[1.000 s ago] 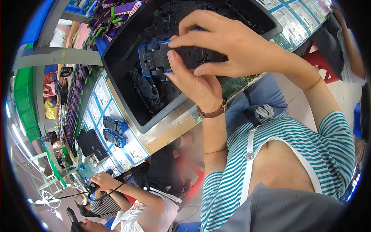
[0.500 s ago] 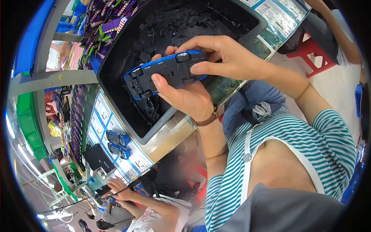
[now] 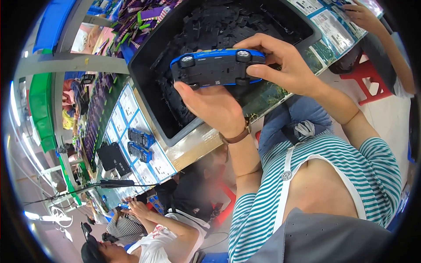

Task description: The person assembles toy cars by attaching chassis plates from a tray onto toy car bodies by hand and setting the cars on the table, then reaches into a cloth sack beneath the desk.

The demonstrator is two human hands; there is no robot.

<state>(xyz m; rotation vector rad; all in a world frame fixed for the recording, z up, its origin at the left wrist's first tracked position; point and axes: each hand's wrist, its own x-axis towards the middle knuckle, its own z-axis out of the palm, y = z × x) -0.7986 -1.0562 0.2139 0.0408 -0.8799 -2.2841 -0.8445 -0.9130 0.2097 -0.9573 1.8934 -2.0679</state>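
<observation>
A blue toy car (image 3: 215, 70) is turned with its black underside and wheels toward me, above the black bin. My right hand (image 3: 280, 65) is closed on its right end, thumb on the underside by the wheels and fingers at the far edge. Below the car is my left hand (image 3: 215, 109), wearing a brown wrist strap. Its thumb stretches away by the car's lower left corner; its other fingers are hidden behind the car, so contact cannot be made out.
Loose black plastic pieces (image 3: 210, 26) lie in the black bin (image 3: 173, 139). Two blue toy cars (image 3: 140, 138) rest on white-and-blue sheets (image 3: 162, 164), near a black flat box (image 3: 113, 158). A co-worker's hands (image 3: 138, 208) are at lower left, another person's hand (image 3: 362, 16) at upper right.
The toy car has shifted right in view and turned more level. The left thumb has come off its underside, and the left fingertips no longer show over its far edge. The right hand keeps hold.
</observation>
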